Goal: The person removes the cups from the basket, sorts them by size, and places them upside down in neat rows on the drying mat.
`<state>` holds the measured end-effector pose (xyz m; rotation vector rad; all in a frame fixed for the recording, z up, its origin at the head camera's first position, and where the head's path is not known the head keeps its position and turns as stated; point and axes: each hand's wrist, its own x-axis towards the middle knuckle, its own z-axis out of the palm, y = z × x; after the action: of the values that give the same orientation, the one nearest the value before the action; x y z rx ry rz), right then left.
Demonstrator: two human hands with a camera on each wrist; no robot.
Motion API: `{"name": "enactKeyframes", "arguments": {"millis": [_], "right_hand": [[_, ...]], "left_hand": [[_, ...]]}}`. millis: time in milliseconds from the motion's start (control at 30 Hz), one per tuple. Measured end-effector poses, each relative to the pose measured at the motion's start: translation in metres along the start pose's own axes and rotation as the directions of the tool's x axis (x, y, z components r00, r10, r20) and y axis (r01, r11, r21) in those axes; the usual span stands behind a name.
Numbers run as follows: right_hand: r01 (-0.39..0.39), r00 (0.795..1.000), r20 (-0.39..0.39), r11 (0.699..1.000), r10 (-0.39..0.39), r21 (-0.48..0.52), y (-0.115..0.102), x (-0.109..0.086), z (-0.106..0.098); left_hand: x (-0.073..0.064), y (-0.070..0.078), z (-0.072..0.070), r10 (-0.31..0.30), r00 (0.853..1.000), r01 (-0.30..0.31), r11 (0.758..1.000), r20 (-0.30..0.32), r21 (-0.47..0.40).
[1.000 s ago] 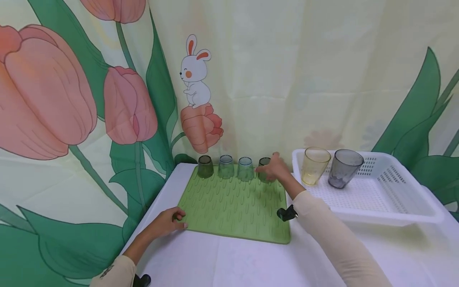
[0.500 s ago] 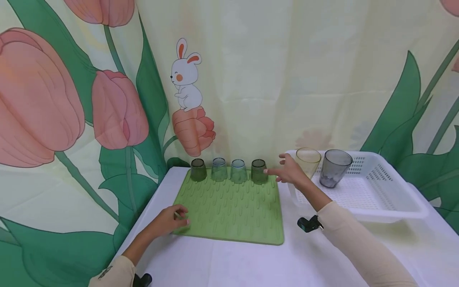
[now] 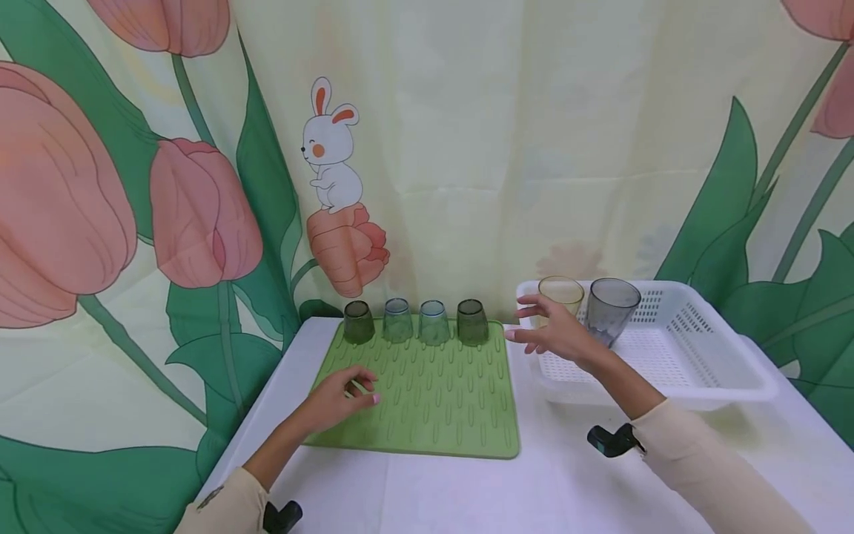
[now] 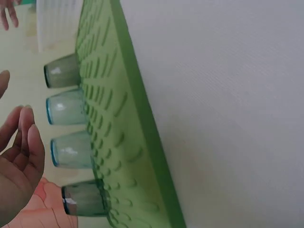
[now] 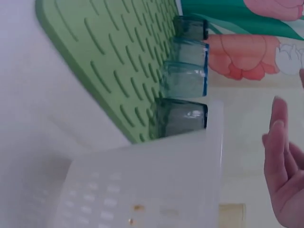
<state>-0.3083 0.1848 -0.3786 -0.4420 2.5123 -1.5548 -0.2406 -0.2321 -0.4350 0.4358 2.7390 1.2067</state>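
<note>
Along the back edge of a green ridged mat several glasses stand upside down in a row. A dark glass is at each end, the right one being the grey-green glass; two bluish glasses sit between. My left hand hovers over the mat's left part, fingers loosely bent around nothing. My right hand, fingers spread and holding nothing, is at the white basket's left rim. It overlaps a yellow glass in the head view. Beside that, a grey glass leans in the basket.
The white perforated basket stands right of the mat on a white cloth-covered table. Behind the table hangs a curtain printed with tulips and a rabbit.
My right hand has left the rightmost dark glass and moved right to the basket. My left hand has come off the mat's left edge and moved inward over it. The view has shifted slightly right.
</note>
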Motion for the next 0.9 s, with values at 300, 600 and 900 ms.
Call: {"name": "enactKeyframes", "arguments": {"millis": [300, 600, 900], "right_hand": [[0.141, 0.983, 0.113, 0.99, -0.142, 0.018, 0.01, -0.022, -0.026], [0.218, 0.976, 0.017, 0.976, -0.219, 0.028, 0.03, -0.03, -0.079], [0.238, 0.963, -0.11, 0.968, -0.246, -0.078, 0.043, -0.026, -0.144]], "left_hand": [[0.012, 0.025, 0.006, 0.055, 0.998, -0.049, 0.99, 0.038, -0.13], [0.029, 0.042, 0.018, 0.112, 0.991, -0.096, 0.978, 0.079, -0.183], [0.042, 0.052, 0.028, 0.118, 0.989, -0.099, 0.977, 0.09, -0.189]]}}
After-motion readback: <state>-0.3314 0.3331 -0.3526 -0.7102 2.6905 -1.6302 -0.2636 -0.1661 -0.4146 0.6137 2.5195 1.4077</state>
